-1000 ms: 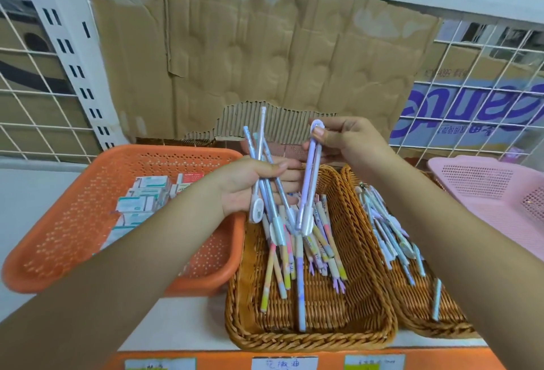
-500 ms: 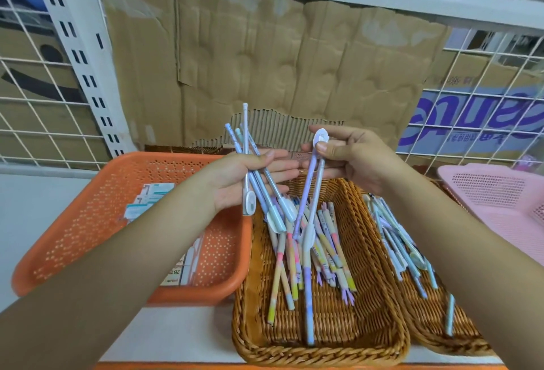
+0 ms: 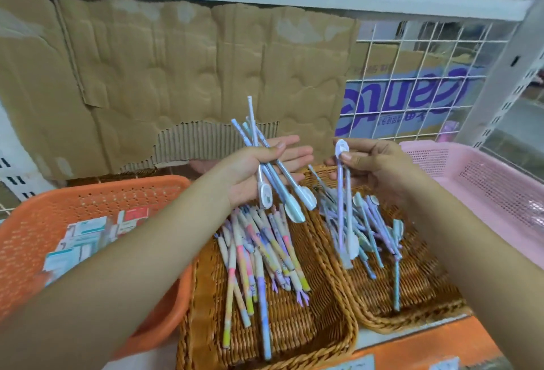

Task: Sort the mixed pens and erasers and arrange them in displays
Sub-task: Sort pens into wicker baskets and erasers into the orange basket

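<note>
Pens sorted, left to right: small boxes [image 3: 85, 234] in orange basket [image 3: 88, 190], lower left. At centre, left hand [image 3: 250, 172] has its thumb clamping pen bundle [image 3: 290, 178] against straight fingers, above left wicker basket [image 3: 188, 325] of pastel pens [image 3: 259, 246]. Right hand [image 3: 374, 163] pinches two lilac pens [image 3: 340, 193] over right wicker basket [image 3: 365, 310]. Pink basket [image 3: 471, 169] at far right.

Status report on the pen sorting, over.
Left hand has a grip on a pen bundle, over left wicker basket. Right hand pinches two pens above right wicker basket. Nothing blocking either basket.
</note>
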